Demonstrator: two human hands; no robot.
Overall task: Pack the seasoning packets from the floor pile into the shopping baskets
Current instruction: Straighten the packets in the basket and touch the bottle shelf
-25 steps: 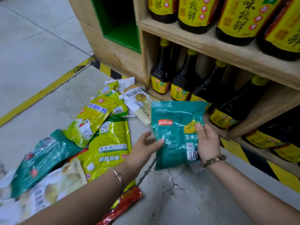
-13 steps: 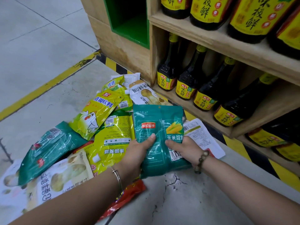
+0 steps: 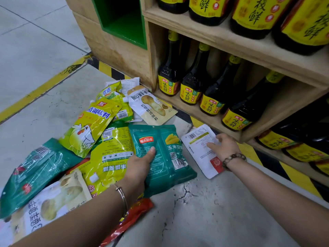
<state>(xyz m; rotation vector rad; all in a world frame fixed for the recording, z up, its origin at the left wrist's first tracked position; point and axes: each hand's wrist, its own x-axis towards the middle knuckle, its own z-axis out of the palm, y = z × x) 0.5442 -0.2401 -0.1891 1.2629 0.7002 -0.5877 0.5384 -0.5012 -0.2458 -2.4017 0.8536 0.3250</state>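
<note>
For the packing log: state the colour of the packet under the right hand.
White packet, red patch at its near corner; head view.

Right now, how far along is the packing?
Done: nothing visible; no basket is in view. In hand: the left hand grips the teal packet, the right hand touches the white packet beside the shelf. Left: the pile, including the yellow chicken packet, lies on the floor.
</note>
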